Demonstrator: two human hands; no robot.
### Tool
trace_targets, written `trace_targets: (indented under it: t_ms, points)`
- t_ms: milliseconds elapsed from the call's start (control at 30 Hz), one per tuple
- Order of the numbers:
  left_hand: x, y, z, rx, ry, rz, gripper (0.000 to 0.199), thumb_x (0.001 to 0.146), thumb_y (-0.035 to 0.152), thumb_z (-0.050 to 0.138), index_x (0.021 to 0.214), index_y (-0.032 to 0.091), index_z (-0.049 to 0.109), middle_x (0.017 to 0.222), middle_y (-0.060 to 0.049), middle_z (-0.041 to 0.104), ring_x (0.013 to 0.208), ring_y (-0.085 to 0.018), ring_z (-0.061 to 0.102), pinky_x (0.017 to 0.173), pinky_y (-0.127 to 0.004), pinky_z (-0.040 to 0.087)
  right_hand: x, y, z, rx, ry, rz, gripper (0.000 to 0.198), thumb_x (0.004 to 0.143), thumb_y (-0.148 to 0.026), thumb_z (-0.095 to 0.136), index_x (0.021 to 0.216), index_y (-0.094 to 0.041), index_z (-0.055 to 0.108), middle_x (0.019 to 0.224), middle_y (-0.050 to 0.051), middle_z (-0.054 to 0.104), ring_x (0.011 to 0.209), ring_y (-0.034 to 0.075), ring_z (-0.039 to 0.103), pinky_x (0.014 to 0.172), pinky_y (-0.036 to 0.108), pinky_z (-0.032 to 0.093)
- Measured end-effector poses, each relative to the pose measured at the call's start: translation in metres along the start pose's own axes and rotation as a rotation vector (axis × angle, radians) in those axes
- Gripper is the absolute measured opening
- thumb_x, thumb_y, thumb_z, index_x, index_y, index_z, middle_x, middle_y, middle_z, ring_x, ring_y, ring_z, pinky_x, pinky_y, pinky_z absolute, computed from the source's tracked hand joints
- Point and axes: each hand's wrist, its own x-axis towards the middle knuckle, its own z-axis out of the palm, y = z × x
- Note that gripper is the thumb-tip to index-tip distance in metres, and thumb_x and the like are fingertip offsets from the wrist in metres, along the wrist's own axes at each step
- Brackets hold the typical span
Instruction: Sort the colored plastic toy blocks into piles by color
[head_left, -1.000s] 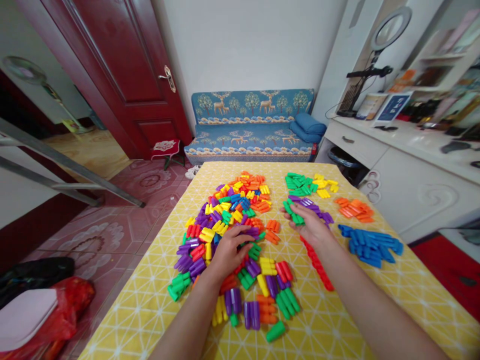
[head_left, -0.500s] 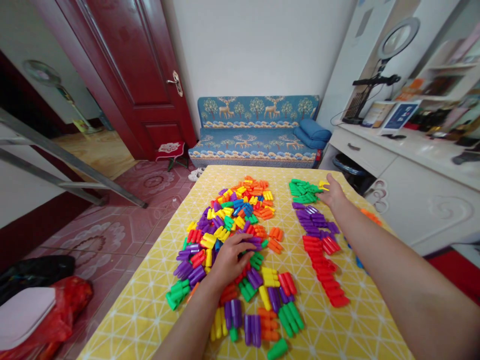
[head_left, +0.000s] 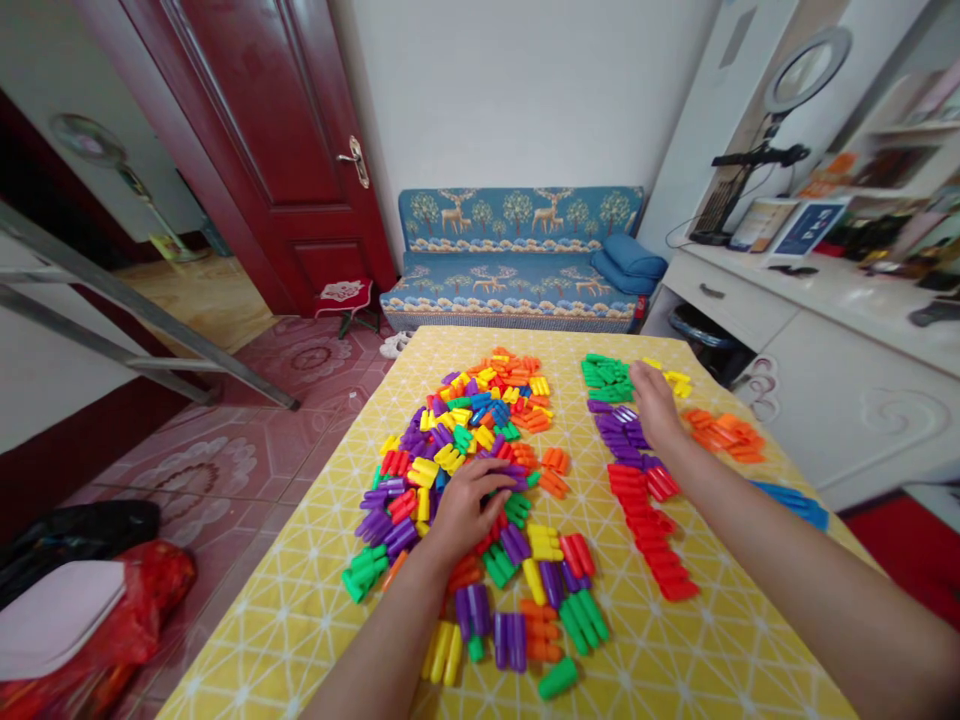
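My left hand (head_left: 471, 510) rests over a mixed pile of plastic blocks (head_left: 431, 470) shaped like joined bullets. Its fingers are apart and bent, touching or just above a purple block (head_left: 519, 474). On the right, my right hand (head_left: 656, 405) hovers beside sorted groups, fingers stretched out and seemingly holding nothing. Nearest to it are green blocks (head_left: 606, 377) and purple blocks (head_left: 621, 432), the latter partly hidden by the hand. Yellow blocks (head_left: 679, 382) lie just behind it. Red blocks (head_left: 654, 535), orange blocks (head_left: 726, 433) and blue blocks (head_left: 795, 503) form further groups around my right forearm.
A yellow patterned cloth (head_left: 645, 660) covers the table. Loose blocks, such as a green one (head_left: 559, 678), lie near its front. Beyond stand a blue sofa (head_left: 517, 265) and a small stool (head_left: 346, 297). A white dresser (head_left: 840, 370) is on the right, a metal ladder (head_left: 172, 330) on the left.
My right hand has moved from the yellow blocks back towards me and left, beside the green and purple groups. More yellow, orange and blue blocks show now. My left hand stays over the pile.
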Motion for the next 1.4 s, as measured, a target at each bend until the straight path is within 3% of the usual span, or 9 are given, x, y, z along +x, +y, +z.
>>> trace_targets:
  t_ms: [167, 267, 433, 700, 833, 933, 1100, 1200, 1400]
  points:
    - [0.000, -0.002, 0.001, -0.012, 0.004, 0.014, 0.019, 0.090, 0.019, 0.056, 0.098, 0.022, 0.073, 0.112, -0.008, 0.068, 0.105, -0.021, 0.063, 0.094, -0.039, 0.050, -0.122, -0.009, -0.023, -0.212, -0.510, -0.107, 0.056, 0.084, -0.056, 0.058, 0.131, -0.026, 0.055, 0.140, 0.011, 0.053, 0.133, 0.027, 0.046, 0.112, 0.050, 0.032]
    - [0.001, -0.003, 0.002, -0.017, 0.010, 0.012, 0.020, 0.091, 0.020, 0.054, 0.096, 0.021, 0.073, 0.106, -0.008, 0.069, 0.100, -0.020, 0.062, 0.090, -0.037, 0.050, -0.194, -0.004, -0.046, -0.442, -0.799, -0.238, 0.080, 0.074, -0.059, 0.068, 0.144, -0.026, 0.045, 0.151, 0.014, 0.040, 0.139, 0.034, 0.037, 0.112, 0.054, 0.033]
    - [0.003, 0.002, 0.000, -0.011, -0.005, -0.008, 0.021, 0.093, 0.024, 0.053, 0.093, 0.020, 0.074, 0.100, -0.009, 0.068, 0.095, -0.020, 0.062, 0.086, -0.035, 0.050, -0.263, 0.019, -0.061, -0.797, -0.904, -0.449, 0.105, 0.059, -0.057, 0.080, 0.150, -0.036, 0.032, 0.162, 0.006, 0.013, 0.146, 0.042, 0.011, 0.111, 0.063, 0.029]
    - [0.017, 0.035, -0.021, 0.065, -0.214, -0.004, 0.029, 0.096, 0.034, 0.048, 0.114, 0.025, 0.068, 0.113, -0.007, 0.070, 0.107, -0.022, 0.062, 0.100, -0.040, 0.045, -0.216, 0.042, 0.001, -0.754, -0.563, -0.505, 0.075, 0.089, -0.048, 0.054, 0.154, -0.027, 0.023, 0.163, 0.011, 0.004, 0.149, 0.034, 0.006, 0.113, 0.057, 0.028]
    - [0.035, 0.055, -0.030, 0.041, -0.233, 0.042, 0.027, 0.088, 0.033, 0.062, 0.112, 0.025, 0.070, 0.118, -0.008, 0.069, 0.113, -0.026, 0.061, 0.101, -0.042, 0.045, -0.181, 0.051, 0.037, -0.748, -0.415, -0.469, 0.067, 0.090, -0.052, 0.049, 0.147, -0.018, 0.037, 0.157, 0.019, 0.025, 0.146, 0.036, 0.017, 0.110, 0.060, 0.028]
    - [0.060, 0.059, -0.027, -0.219, -0.163, -0.019, 0.023, 0.090, 0.034, 0.059, 0.102, 0.022, 0.073, 0.104, -0.007, 0.073, 0.100, -0.022, 0.066, 0.092, -0.036, 0.052, -0.167, 0.054, 0.055, -0.761, -0.333, -0.463, 0.059, 0.090, -0.052, 0.049, 0.137, -0.016, 0.049, 0.147, 0.020, 0.043, 0.140, 0.036, 0.032, 0.109, 0.061, 0.029]
    - [0.115, 0.021, -0.001, -0.779, 0.220, -0.412, 0.036, 0.091, 0.042, 0.054, 0.111, 0.015, 0.065, 0.084, -0.007, 0.071, 0.068, -0.015, 0.067, 0.066, -0.029, 0.057, -0.160, 0.052, 0.054, -0.672, -0.336, -0.494, 0.046, 0.090, -0.049, 0.052, 0.120, -0.016, 0.063, 0.137, 0.016, 0.053, 0.129, 0.031, 0.045, 0.109, 0.052, 0.035]
    - [0.146, -0.009, 0.013, -0.552, 0.361, -0.419, 0.032, 0.095, 0.030, 0.041, 0.112, 0.013, 0.062, 0.086, -0.008, 0.068, 0.068, -0.012, 0.066, 0.074, -0.031, 0.057, -0.160, 0.050, 0.049, -0.613, -0.357, -0.469, 0.041, 0.093, -0.047, 0.047, 0.114, -0.017, 0.066, 0.134, 0.014, 0.056, 0.126, 0.029, 0.048, 0.107, 0.048, 0.038]
    - [0.179, -0.039, 0.019, -0.264, 0.138, -0.198, 0.020, 0.068, 0.006, 0.067, 0.084, 0.017, 0.072, 0.102, -0.009, 0.068, 0.106, -0.025, 0.061, 0.104, -0.045, 0.044, -0.161, 0.049, 0.049, -0.582, -0.344, -0.444, 0.038, 0.095, -0.044, 0.045, 0.111, -0.019, 0.068, 0.131, 0.012, 0.058, 0.124, 0.029, 0.049, 0.108, 0.049, 0.037]
